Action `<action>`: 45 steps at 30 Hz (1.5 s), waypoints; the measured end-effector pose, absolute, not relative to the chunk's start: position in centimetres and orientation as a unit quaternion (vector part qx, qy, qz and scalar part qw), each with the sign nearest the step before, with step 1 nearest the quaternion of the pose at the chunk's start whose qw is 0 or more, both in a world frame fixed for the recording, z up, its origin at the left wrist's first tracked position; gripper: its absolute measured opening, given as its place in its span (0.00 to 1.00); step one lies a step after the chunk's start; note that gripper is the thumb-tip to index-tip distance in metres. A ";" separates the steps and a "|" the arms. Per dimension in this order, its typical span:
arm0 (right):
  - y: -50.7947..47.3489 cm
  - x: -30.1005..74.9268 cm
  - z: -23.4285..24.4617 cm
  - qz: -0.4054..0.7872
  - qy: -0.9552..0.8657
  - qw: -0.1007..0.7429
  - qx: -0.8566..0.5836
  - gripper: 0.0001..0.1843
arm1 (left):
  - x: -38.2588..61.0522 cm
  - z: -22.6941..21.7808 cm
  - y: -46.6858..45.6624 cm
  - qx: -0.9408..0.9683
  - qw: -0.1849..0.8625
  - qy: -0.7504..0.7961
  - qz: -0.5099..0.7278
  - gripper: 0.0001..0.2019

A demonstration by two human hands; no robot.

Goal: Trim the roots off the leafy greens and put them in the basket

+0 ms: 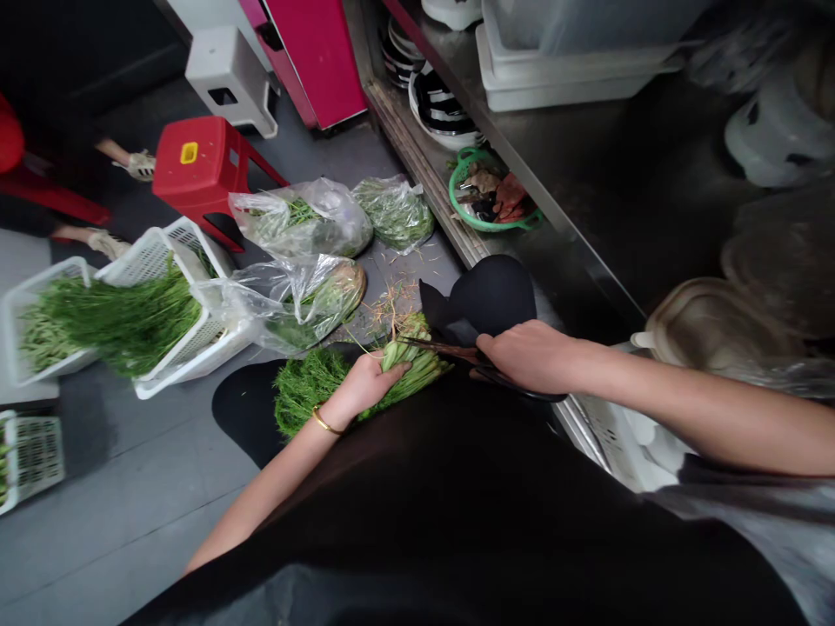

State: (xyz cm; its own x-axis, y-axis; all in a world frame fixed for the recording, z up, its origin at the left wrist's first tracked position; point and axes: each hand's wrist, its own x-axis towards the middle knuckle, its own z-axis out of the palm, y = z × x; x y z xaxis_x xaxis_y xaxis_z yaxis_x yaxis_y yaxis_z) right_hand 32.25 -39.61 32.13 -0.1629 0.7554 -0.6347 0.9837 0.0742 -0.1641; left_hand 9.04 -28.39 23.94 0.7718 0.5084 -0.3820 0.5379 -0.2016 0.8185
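Observation:
A bunch of feathery green herbs [306,389], like dill or fennel fronds, lies across my lap on a dark apron. My left hand [366,382], with a gold bracelet at the wrist, is closed around its stems. In my right hand [525,355] is a pair of scissors [444,348], its fingers wrapped round the handles. The blades reach over the pale stem ends just right of my left hand. Thin brownish roots [392,309] stick out beyond the stems. How far the blades are apart is hard to make out.
Plastic bags of greens [306,217] lie on the floor ahead. White baskets [189,339] with more herbs stand left, near a red stool [196,165] and another person's feet [136,163]. A green colander [466,161] sits under the metal shelf [554,200] at right.

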 end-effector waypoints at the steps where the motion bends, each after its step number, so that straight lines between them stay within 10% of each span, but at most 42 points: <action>1: -39.5 31.9 32.1 -0.283 0.707 0.203 0.615 0.16 | 9.1 23.9 -28.5 0.781 0.526 0.336 -0.013 0.14; 21: -39.8 34.9 29.6 -0.268 0.625 0.112 0.724 0.25 | 7.1 23.9 -26.9 0.747 0.591 0.300 -0.052 0.19; 26: -39.8 35.1 30.0 -0.339 0.593 -0.079 0.726 0.21 | 6.8 25.3 -25.7 0.714 0.663 0.197 -0.110 0.35; 32: -39.4 34.8 29.9 -0.430 0.537 -0.198 0.698 0.18 | 6.6 27.5 -23.5 0.666 0.689 0.208 -0.195 0.22; 45: -38.9 34.4 26.6 -0.504 0.447 -0.217 0.706 0.26 | -2.7 34.9 -14.7 0.585 0.432 0.413 0.548 0.46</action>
State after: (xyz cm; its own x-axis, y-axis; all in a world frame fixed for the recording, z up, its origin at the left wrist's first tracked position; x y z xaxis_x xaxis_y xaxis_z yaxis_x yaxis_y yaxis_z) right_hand 34.44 -38.92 26.60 0.0919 0.8499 -0.5188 0.4130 -0.5066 -0.7568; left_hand -2.67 -14.66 34.93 0.0579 0.9570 0.2841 0.0088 -0.2851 0.9585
